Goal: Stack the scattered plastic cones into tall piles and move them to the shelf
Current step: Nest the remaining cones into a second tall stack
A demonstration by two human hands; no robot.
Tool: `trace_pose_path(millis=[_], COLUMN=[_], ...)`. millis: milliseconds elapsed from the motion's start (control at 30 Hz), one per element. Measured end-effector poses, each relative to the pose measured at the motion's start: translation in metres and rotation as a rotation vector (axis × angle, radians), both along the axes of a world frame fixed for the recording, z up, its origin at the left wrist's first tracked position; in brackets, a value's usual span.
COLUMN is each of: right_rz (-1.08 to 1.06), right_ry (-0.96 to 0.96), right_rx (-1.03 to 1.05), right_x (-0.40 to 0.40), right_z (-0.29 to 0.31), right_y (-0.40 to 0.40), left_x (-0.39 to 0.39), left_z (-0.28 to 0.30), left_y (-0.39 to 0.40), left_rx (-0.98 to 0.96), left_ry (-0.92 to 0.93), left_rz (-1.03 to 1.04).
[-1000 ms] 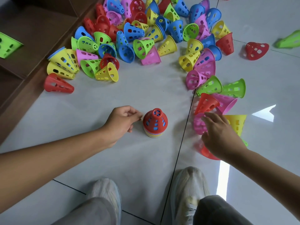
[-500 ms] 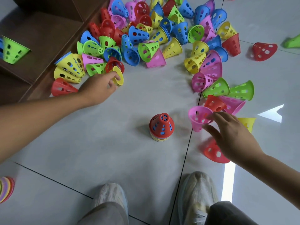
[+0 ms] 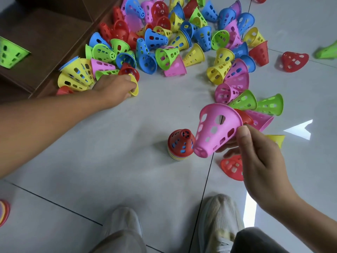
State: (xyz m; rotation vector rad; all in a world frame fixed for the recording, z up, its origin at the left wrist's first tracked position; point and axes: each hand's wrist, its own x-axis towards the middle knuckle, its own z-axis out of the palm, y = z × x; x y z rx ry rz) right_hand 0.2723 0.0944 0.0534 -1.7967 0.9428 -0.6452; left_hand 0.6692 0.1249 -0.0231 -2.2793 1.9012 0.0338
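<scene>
We hold a pink cone (image 3: 217, 128) off the floor, tilted, just right of the red-topped stack (image 3: 179, 144) standing on the tiles; our right hand (image 3: 259, 156) pinches its rim. Our left hand (image 3: 116, 88) curls round a yellow cone (image 3: 134, 86) beside the scattered heap (image 3: 182, 39) near the shelf (image 3: 42, 42).

The left arm stretches forward and across from the left edge, low over the floor. Its left hand (image 3: 116, 90) lies knuckles-up, fingers (image 3: 130, 83) curled round a yellow cone (image 3: 134, 87). The right arm comes up from the lower right, wrist raised. The right hand (image 3: 260, 161) pinches a pink cone (image 3: 217, 128) at its rim, thumb on top, fingers beneath.
</scene>
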Motion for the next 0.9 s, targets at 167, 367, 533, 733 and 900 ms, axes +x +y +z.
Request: trace_pose_path(millis=[167, 367, 533, 733, 900], right_rz=[0.066, 0.051, 0.061, 0.075, 0.070], right_ry=[-0.133, -0.149, -0.144, 0.007, 0.146], right_rx=[0.365, 0.649, 0.832, 0.794, 0.706], right_x=[0.020, 0.032, 0.038, 0.042, 0.036], right_z=[0.001, -0.013, -0.020, -0.027, -0.034], right_y=[0.006, 0.004, 0.006, 0.014, 0.017], left_x=[-0.002, -0.021, -0.047, -0.088, -0.116], left_z=[0.002, 0.007, 0.012, 0.031, 0.058], left_y=[0.006, 0.026, 0.043, 0.064, 0.078], left_rx=[-0.068, -0.336, -0.515, -0.738, -0.773], left_ry=[0.010, 0.154, 0.286, 0.814, 1.346], left_rz=[-0.010, 0.043, 0.156, 0.567, 0.793])
